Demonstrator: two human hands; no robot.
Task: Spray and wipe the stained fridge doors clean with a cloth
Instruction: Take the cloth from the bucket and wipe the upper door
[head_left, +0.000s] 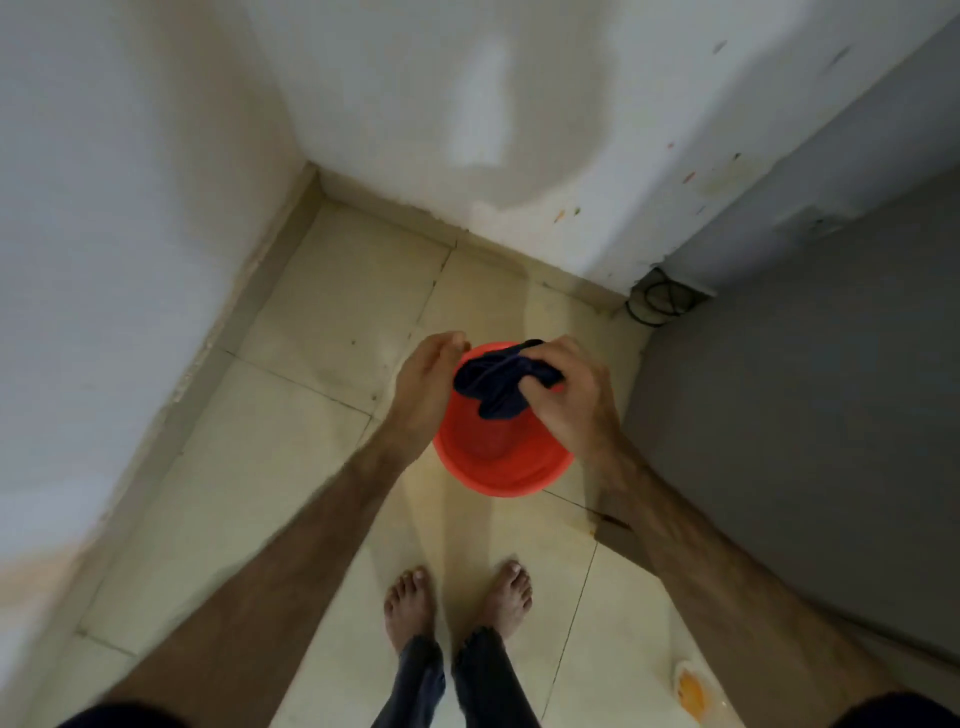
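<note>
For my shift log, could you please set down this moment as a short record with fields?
cloth: dark cloth, bunched, held above the bucket
right hand: right hand grips the cloth
left hand: left hand beside the cloth, fingers fairly straight; contact unclear
bucket: red bucket on the tiled floor, contents unclear
fridge: grey fridge to the right, not being wiped
floor mark: orange stain near the fridge

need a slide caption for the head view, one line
Right hand grips dark cloth over red basin; left hand open beside it, grey fridge at right.
</note>
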